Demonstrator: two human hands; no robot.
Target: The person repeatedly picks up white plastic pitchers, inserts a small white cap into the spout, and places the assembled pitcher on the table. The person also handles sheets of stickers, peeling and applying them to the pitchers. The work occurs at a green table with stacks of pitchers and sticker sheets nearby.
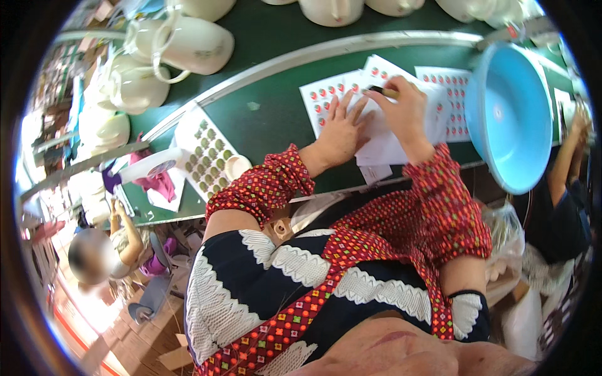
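Observation:
White sheets printed with rows of small red motifs [323, 94] lie overlapping on the green tabletop. My left hand [342, 133] rests on them with its fingers stretched out and apart. Just to its right, my right hand [406, 111] is closed in a pinch on a short tool with a dark end and a tan part [378, 91]. Its kind is too small to make out. The tool is over the top sheets, close to my left fingertips. My right fingers partly hide it. Plain white paper [380, 141] shows between and below my hands.
A blue basin [511, 119] stands on the right, beside another printed sheet [454, 78]. Left of my arm lie a sheet of green round motifs [204, 147] and a small cream cup [237, 167]. Cream jugs [194, 47] stand beyond the metal rail. Other people work at both sides.

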